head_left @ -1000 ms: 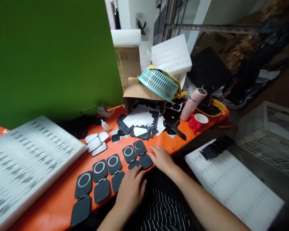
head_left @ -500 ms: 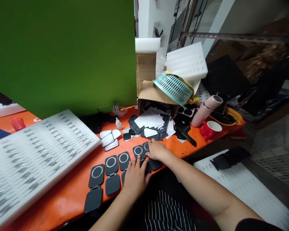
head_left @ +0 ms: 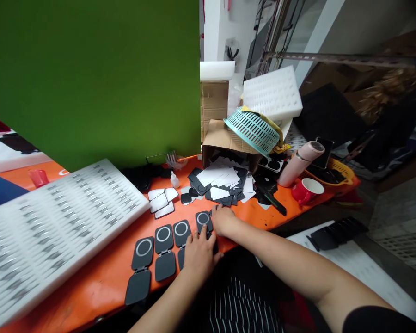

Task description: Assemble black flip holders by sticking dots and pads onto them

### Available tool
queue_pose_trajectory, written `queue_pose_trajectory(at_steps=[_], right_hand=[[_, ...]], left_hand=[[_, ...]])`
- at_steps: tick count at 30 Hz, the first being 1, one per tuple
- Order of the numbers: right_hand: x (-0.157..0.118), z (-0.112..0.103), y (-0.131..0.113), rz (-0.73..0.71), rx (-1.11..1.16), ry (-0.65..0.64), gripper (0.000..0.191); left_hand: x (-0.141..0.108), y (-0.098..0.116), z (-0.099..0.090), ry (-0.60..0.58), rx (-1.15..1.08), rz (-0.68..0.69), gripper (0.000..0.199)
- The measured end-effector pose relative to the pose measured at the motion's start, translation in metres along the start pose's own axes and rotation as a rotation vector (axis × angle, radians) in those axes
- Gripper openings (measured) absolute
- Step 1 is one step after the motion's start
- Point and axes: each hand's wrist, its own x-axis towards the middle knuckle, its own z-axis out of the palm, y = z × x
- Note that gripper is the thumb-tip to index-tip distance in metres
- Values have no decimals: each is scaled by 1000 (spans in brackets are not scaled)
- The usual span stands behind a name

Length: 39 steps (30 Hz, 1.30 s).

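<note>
Several dark grey folding charger pads stand in a row along the table edge, opened flat, each with a white ring on its upper panel. My left hand (head_left: 199,253) lies with fingers spread over one folding charger pad (head_left: 204,219), its fingertips touching the panel just under the ring. The lower panel there is mostly covered. Beside that pad's right edge, my right hand (head_left: 224,221) has its fingers curled down; whatever they hold is hidden. To the left, uncovered, are another charger pad (head_left: 164,236), a third (head_left: 180,228) and the leftmost one (head_left: 143,249).
White-faced square pieces (head_left: 159,201), a small white bottle (head_left: 174,179) and a pile of cut sheets (head_left: 218,178) lie behind the row. A white foam tray (head_left: 69,217) fills the left. At right stand a red mug (head_left: 303,192), a pink flask (head_left: 300,164) and a black-handled tool (head_left: 275,203).
The rightmost charger pad, open under my right hand before, no longer shows. My right hand's fingers have curled more. My left hand stays on its pad, and the view has shifted slightly.
</note>
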Motion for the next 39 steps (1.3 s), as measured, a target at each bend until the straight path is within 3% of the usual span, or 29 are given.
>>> queue_pose_trajectory(at_steps=[5,8,10,12,16,19,23,26,29,32,35,39], right_hand=[[-8,9,9,19,45,101,41],[-24,3,38,-3,108,113,28],[-45,-2,75,-6,215,137,22],[-75,-2,124,-3,539,233,20],[-146,25,223,379,965,447,35],[-184,67,263,659,849,510,31],[-196,119,271,829,634,542,30],[-193,137,265,879,615,529,34],[-191,145,260,884,581,506,36],[-187,152,257,878,590,471,36],[-182,158,256,888,617,431,31],[-189,156,240,924,603,489,32]], left_hand=[[5,2,-8,-72,-28,-18,44],[7,1,-8,-101,-92,-2,45],[8,-1,-6,-99,-141,38,49],[9,-4,-4,-84,-210,68,55],[17,-16,3,-81,-443,-19,65],[25,-24,6,-147,-696,-214,61],[25,-23,0,-154,-1224,-428,45],[23,-14,-8,-217,-1635,-531,40],[20,-1,-16,-264,-1822,-616,37],[16,20,-21,-286,-1875,-665,36],[12,45,-21,-407,-1876,-571,40],[11,71,-10,-545,-1802,-256,42]])
